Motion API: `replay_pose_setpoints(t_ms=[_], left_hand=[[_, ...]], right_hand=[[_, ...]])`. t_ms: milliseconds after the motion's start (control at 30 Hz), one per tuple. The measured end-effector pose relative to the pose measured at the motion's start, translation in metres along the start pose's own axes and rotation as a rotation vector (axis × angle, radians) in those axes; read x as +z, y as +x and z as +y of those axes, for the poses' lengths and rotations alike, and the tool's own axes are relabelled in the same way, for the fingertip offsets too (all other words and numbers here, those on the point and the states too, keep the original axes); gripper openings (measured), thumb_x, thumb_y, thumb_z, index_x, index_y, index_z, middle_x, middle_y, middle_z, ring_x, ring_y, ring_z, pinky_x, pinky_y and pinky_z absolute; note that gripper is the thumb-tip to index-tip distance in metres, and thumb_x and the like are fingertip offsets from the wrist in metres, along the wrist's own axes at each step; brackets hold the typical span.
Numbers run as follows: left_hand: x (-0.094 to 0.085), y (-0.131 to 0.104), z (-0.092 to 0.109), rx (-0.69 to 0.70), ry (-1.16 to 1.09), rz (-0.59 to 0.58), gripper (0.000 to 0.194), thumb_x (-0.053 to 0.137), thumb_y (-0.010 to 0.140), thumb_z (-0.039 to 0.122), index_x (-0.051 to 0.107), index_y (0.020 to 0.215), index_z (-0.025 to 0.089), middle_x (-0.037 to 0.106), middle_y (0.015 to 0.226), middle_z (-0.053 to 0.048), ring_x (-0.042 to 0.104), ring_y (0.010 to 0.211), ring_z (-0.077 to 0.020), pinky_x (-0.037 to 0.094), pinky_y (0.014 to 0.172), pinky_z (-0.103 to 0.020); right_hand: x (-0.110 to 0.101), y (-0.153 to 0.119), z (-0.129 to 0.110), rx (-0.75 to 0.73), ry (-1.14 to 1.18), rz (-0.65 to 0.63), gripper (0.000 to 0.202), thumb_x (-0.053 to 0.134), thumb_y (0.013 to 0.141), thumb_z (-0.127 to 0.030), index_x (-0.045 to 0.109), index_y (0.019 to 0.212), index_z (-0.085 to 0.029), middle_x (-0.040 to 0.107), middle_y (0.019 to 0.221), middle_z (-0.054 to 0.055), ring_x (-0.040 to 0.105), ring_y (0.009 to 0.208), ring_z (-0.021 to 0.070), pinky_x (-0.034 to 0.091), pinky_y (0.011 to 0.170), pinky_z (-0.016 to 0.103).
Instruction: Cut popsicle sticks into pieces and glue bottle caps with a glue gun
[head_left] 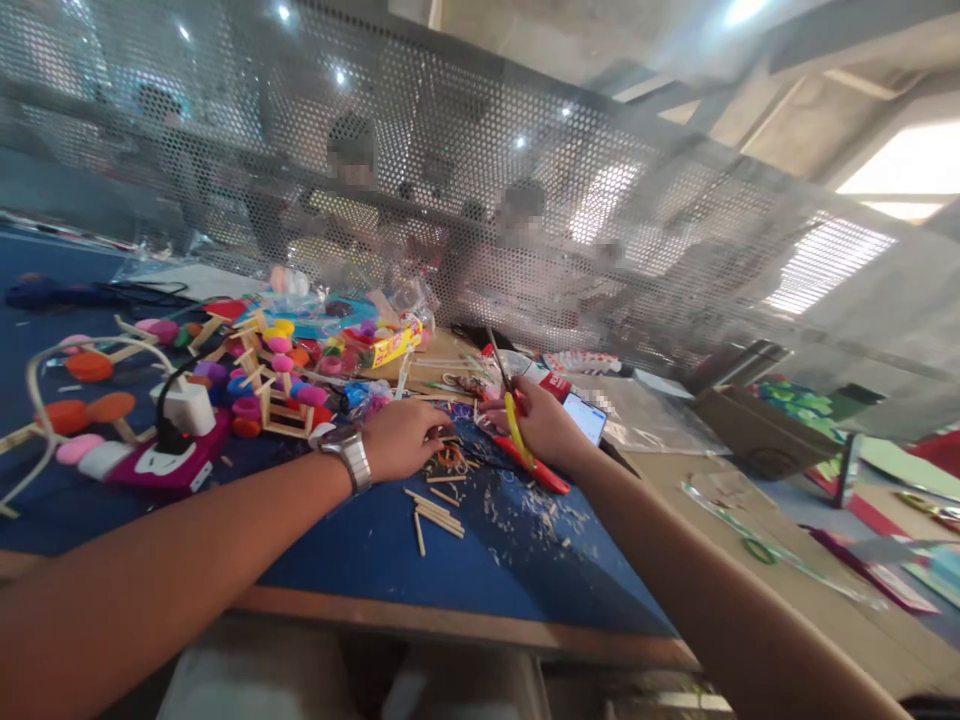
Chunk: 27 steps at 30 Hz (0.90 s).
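Observation:
My right hand (536, 420) is closed on yellow-handled scissors (517, 430), whose blades point up and away. Beneath it a red-handled tool (541, 474) lies on the blue table covering. My left hand (401, 438), with a metal watch on the wrist, rests over small items near some rubber bands (448, 457); its fingers are curled, and anything under them is hidden. Several short wooden sticks (437, 514) lie in front, between my arms, with pale shavings (551, 515) scattered to their right.
At the left are a purple power strip (176, 455) with a white charger, and colourful caps with a stick frame (285, 415). A lit phone (585, 415) lies past my right wrist. A cardboard box (772, 425) stands right; a perforated screen (450, 200) rises behind.

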<state>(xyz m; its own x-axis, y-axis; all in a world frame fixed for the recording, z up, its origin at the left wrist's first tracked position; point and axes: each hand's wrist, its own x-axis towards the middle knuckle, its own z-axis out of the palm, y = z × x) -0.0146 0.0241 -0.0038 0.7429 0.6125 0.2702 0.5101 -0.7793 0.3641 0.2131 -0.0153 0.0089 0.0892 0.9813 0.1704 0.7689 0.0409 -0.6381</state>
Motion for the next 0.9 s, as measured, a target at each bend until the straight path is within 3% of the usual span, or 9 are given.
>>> replay_pose_setpoints(t_ms=[167,433,600,900], left_hand=[[0.0,-0.002,0.0,-0.021,0.008,-0.01,0.025,0.061,0.085,0.018,0.076,0.105,0.017,0.077,0.098,-0.01,0.069,0.095,-0.0263,0.052,0.083,-0.037],[-0.004,-0.004,0.005,0.14,-0.036,-0.121,0.014,0.068,0.084,0.023,0.079,0.091,0.018,0.078,0.092,-0.007,0.07,0.091,-0.0234,0.05,0.082,-0.033],[-0.001,-0.006,0.009,0.274,-0.066,-0.216,0.009,0.073,0.078,0.019,0.079,0.084,0.021,0.079,0.087,-0.002,0.07,0.089,-0.0202,0.048,0.079,-0.028],[0.001,-0.008,0.014,0.282,-0.051,-0.223,0.006,0.072,0.079,0.019,0.078,0.081,0.02,0.079,0.087,-0.004,0.069,0.089,-0.0236,0.048,0.079,-0.033]], right_hand=[[0.009,0.032,0.004,-0.009,-0.263,0.0,0.036,0.073,0.067,-0.012,0.062,0.1,-0.019,0.072,0.085,0.006,0.066,0.077,0.0246,0.048,0.068,0.031],[0.014,0.036,-0.003,0.012,-0.46,-0.035,0.053,0.081,0.068,-0.019,0.063,0.118,-0.018,0.075,0.1,0.009,0.069,0.091,0.0269,0.047,0.074,0.029],[0.018,0.035,-0.003,0.021,-0.523,-0.028,0.044,0.077,0.072,-0.019,0.065,0.114,-0.018,0.075,0.099,0.011,0.07,0.09,0.0286,0.046,0.069,0.028],[0.02,0.033,-0.003,-0.029,-0.52,0.021,0.035,0.066,0.073,-0.015,0.067,0.108,-0.02,0.075,0.089,0.008,0.068,0.081,0.0269,0.044,0.063,0.029]])
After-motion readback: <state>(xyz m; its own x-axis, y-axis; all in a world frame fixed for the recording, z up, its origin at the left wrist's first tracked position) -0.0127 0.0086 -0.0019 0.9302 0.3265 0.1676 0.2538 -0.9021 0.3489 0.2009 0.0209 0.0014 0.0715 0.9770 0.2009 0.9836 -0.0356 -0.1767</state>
